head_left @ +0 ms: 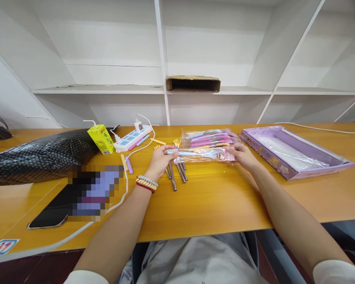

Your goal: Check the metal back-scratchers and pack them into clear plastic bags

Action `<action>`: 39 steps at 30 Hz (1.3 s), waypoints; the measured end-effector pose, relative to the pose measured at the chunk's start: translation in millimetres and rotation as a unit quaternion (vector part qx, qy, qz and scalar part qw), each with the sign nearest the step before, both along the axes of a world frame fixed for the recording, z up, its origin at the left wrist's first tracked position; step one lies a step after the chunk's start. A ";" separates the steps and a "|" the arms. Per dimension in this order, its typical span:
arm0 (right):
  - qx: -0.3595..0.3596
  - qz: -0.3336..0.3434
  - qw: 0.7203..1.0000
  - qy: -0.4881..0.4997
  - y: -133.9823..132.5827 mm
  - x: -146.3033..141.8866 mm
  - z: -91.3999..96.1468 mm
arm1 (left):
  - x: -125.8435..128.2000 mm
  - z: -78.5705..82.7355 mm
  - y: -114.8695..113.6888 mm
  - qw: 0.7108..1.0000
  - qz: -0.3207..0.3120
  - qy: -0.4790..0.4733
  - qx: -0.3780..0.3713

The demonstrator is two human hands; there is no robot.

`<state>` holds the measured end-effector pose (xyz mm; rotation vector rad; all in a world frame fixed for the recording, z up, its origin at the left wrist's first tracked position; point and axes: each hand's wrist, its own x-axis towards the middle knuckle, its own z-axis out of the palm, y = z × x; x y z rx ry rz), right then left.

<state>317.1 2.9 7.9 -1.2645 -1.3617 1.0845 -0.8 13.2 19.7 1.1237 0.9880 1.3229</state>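
My left hand [160, 159] and my right hand [243, 155] each grip one end of a clear plastic packet [199, 154] with a blue-handled item inside, held just above the wooden table [213, 201]. Behind it lies a stack of similar packets [208, 139] with pink and blue handles. Several loose metal rods [175, 175] lie under my left hand, and small yellow fork-shaped heads [176, 142] rest beside the stack. A beaded bracelet is on my left wrist.
A purple open box [292, 152] sits at the right. At the left are a black mesh bag [38, 154], a yellow drink carton [101, 139], a white power strip [132, 138] with its cable, and a phone [56, 211]. White shelves with a cardboard box [193, 83] stand behind.
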 end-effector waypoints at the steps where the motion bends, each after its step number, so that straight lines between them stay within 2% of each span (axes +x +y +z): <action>1: -0.010 -0.001 1.000 0.008 -0.2 -0.6 0.4 | 0.1 -0.6 0.3 1.000 0.001 -0.001 -0.002; 5: -0.022 -0.019 0.999 0.045 0.6 0.0 1.1 | 1.1 -1.4 0.5 1.000 0.001 -0.016 -0.001; 10: -0.043 0.038 0.992 0.111 2.4 4.5 2.0 | 1.4 2.0 -0.9 0.999 0.017 -0.030 -0.009; 13: -0.036 0.057 0.993 0.101 2.4 6.9 1.0 | 1.4 4.0 -2.1 0.999 0.026 -0.032 -0.015; 15: -0.036 0.047 0.995 0.082 2.6 7.3 -0.5 | 1.8 4.4 -2.7 0.999 0.025 -0.032 -0.015; 21: -0.024 -0.061 0.995 0.081 4.7 5.7 -1.9 | 3.9 2.7 -2.7 0.999 0.032 -0.036 -0.002; 27: -0.022 -0.025 0.994 0.105 4.0 6.1 0.4 | 3.5 1.7 -1.8 0.998 0.043 -0.042 -0.004; 34: 0.022 -0.095 0.994 0.049 4.9 2.3 -2.9 | 9.4 -1.4 -6.1 0.999 0.032 -0.026 0.000; 36: 0.028 -0.083 0.994 0.061 4.2 1.1 -1.0 | 10.8 -1.7 -7.2 0.999 0.032 -0.027 0.004; 39: -0.004 -0.034 0.993 0.112 3.3 -0.1 2.8 | 11.4 -1.1 -7.8 0.999 0.030 -0.031 0.003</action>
